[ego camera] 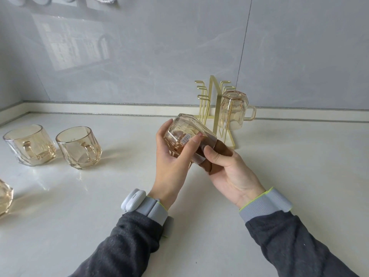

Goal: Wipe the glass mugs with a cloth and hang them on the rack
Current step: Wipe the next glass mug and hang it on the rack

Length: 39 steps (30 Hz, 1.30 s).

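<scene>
Dark-sleeved left hand (171, 164) curls fingers (190, 145) round tilted amber glass mug (183, 132); right hand (231, 174) fingers pinch brown cloth (220, 146) at rim; twisting may slip mug

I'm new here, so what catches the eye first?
Two hands at centre: the left hand holds a tilted amber glass mug while the right hand holds a brown cloth at its mouth. Behind them stands a gold rack with one mug hung upside down; two more mugs wait upright on the counter, far left.

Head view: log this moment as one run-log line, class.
left hand: grips tilted mug | right hand: holds brown cloth in its mouth | rack: one hung mug | counter: two upright mugs
</scene>
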Tool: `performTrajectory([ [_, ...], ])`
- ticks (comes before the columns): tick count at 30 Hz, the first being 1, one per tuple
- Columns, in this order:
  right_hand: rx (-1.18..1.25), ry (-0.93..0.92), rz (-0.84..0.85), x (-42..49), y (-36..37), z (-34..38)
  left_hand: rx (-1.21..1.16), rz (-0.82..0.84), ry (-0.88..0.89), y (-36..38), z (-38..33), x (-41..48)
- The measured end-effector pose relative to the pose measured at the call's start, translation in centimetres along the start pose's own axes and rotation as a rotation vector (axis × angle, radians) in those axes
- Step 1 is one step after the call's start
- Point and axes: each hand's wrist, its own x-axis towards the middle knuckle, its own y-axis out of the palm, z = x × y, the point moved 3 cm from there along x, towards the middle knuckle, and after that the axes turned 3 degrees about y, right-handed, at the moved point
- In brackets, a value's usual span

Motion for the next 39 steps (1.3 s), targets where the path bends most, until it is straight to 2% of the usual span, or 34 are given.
performTrajectory([
  [7, -0.067, -0.002, -0.027, -0.2, 0.0, 0.2, 0.017, 0.013, -0.026, -0.1, 0.5, 0.1],
  [11, -0.135, 0.006, 0.086, -0.3, 0.1, 0.5, 0.024, 0.066, -0.032, -0.2, 0.9, 0.1],
  [17, -0.113, 0.011, 0.259, -0.7, 0.5, 0.8, -0.001, 0.156, -0.025, 0.3, 0.7, -0.1],
  [26, -0.06, 0.003, 0.299, -0.8, 1.3, 0.7, 0.06, 0.146, -0.027, 0.0, 1.3, 0.0],
  [30, -0.093, -0.048, 0.284, -0.7, 1.4, 0.8, 0.11, 0.115, -0.053, -0.1, 1.7, 0.2],
  [35, -0.317, -0.128, 0.168, -0.3, 1.0, 0.2, 0.146, 0.167, -0.084, 0.0, 1.6, 0.4],
  [39, -0.438, -0.106, 0.136, -0.4, 0.7, -0.7, 0.092, 0.132, -0.15, 0.0, 1.6, 0.4],
])
